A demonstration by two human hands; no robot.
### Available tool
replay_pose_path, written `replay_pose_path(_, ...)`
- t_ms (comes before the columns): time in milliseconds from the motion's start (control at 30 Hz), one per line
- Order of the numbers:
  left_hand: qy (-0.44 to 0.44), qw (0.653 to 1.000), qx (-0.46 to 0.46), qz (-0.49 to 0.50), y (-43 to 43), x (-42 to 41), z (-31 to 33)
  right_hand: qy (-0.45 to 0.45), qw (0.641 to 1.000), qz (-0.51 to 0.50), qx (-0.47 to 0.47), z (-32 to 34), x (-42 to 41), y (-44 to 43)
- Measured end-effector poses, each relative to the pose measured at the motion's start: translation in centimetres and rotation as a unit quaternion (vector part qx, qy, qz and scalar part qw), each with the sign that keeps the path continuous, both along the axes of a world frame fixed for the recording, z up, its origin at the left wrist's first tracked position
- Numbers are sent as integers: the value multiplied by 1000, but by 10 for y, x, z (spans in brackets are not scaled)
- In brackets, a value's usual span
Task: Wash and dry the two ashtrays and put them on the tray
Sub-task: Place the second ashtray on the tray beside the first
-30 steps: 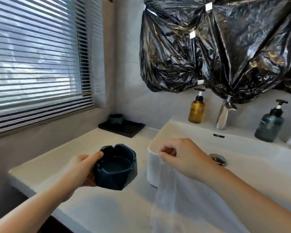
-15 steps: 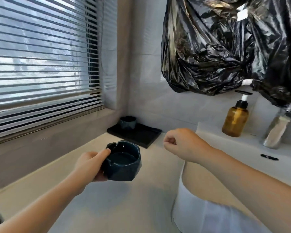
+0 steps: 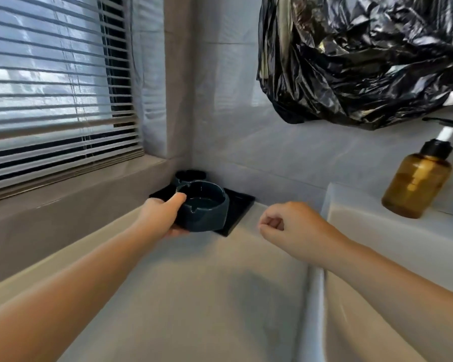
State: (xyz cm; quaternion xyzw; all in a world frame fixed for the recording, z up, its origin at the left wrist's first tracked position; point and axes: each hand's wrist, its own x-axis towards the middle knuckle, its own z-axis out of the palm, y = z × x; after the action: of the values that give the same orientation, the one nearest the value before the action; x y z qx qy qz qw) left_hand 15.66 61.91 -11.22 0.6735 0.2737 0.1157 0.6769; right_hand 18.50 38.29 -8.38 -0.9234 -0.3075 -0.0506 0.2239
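Our left hand (image 3: 162, 215) grips the dark blue ashtray (image 3: 204, 210), thumb on its rim and fingers under its base, over the near edge of the black tray (image 3: 239, 207); we cannot tell whether it touches. The second ashtray (image 3: 190, 176) sits on the tray's far corner, just behind. Our right hand (image 3: 288, 226) hovers above the table (image 3: 194, 296), fingers curled on nothing, beside the sink (image 3: 377, 231).

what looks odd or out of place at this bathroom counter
The crumpled black plastic bag hangs taped across the wall above the white sink, covering whatever is behind it. Nothing looks spilled or broken; one dark blue ashtray sits upright on the flat black tray.
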Motion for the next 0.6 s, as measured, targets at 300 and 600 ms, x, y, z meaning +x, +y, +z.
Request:
replay_pose_path(300, -14, 999, -46, -1, -3, 89, -12, -14, 1000, -22, -17, -11, 25, 9)
replay_pose_path(600, 5, 999, -32, -1, -4, 120, -37, -51, 996, -23, -74, -13, 25, 9)
